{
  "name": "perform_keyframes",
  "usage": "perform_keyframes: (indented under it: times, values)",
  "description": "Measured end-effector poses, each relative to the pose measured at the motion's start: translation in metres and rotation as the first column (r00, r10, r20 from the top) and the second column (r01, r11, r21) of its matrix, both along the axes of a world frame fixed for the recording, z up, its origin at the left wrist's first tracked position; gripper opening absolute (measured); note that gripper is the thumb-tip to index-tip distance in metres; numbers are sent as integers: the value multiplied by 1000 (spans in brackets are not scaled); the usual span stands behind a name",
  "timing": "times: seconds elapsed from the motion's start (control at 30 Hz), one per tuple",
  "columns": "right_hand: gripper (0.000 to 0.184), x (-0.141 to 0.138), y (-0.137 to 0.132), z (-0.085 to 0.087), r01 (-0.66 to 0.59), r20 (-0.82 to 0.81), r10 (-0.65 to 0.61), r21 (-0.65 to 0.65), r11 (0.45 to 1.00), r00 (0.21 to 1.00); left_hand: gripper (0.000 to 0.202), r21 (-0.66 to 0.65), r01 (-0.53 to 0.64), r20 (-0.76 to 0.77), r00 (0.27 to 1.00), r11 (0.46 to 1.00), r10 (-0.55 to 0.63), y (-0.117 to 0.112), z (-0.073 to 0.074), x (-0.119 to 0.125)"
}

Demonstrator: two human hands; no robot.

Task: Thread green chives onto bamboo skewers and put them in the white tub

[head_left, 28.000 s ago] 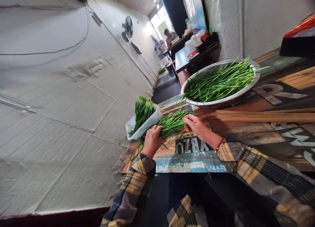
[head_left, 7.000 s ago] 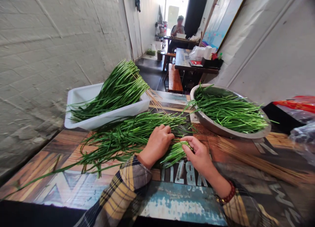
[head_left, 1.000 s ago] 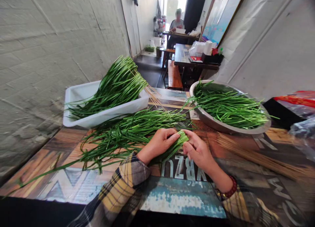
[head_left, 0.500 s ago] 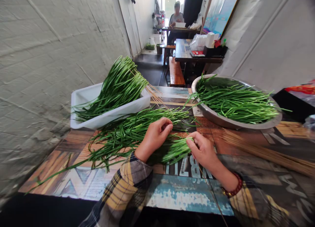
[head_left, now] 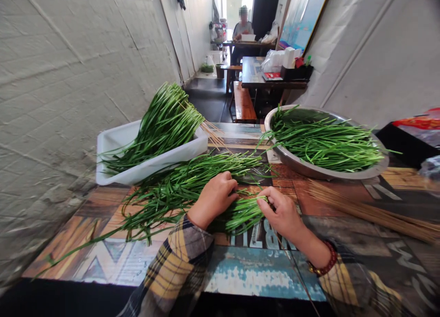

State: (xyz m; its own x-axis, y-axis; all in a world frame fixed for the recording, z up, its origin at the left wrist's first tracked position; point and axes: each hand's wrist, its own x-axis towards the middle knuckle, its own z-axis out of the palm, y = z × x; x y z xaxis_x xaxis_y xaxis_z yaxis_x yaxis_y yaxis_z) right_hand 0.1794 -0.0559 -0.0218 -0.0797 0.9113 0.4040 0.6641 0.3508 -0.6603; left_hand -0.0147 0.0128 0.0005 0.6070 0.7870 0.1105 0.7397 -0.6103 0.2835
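Left hand [head_left: 216, 198] curled over the small green bunch [head_left: 242, 216] at near centre, fingertips hidden, grip unclear. Right hand [head_left: 280, 211] pinches a thin stick [head_left: 300, 280] at the bunch's right-hand stem ends. Looks like the threading step; next move calls for stems held flat, stick pushed straight across. Loose green pile [head_left: 165, 188] just beyond.

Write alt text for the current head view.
The left hand rests on a bundle of green stems on a patterned table; the right hand, holding a thin stick, touches their ends. Beyond are a white tray of stems, left, and a metal bowl of stems, right.
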Motion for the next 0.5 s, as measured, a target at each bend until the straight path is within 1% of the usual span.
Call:
perform_keyframes:
  times: [0.1, 0.13, 0.2, 0.27, 0.33, 0.4, 0.5]
  values:
    - [15, 1, 2, -1, 9, -15, -10, -22, 1000, 1000, 10, 21, 2, -3, 1000, 1000, -2, 1, -1, 1]
    - [16, 1, 2, -2, 14, -29, -15, -38, 999, 999, 13, 26, -4, 32, 999, 1000, 3, 2, -1, 2]
    - [17, 2, 4, -3, 16, -76, -24, -101, 995, 997, 14, 16, -22, 164, 986, 1000, 19, 2, 0, 4]
    - [19, 2, 5, -5, 5, -137, -31, -179, 984, 990, 11, -40, -18, 339, 940, 999, 30, 2, 0, 7]
    - [21, 3, 6, -6, -17, -191, -28, -230, 973, 981, 9, -115, 15, 478, 878, 993, 42, 1, 0, 10]
    - [24, 2, 6, -6, -37, -224, -18, -239, 970, 974, 8, -181, 48, 552, 831, 982, 61, 0, 0, 13]
    - [23, 1, 3, -3, -45, -224, -2, -204, 978, 974, 8, -264, 61, 600, 792, 963, 114, -3, 0, 18]
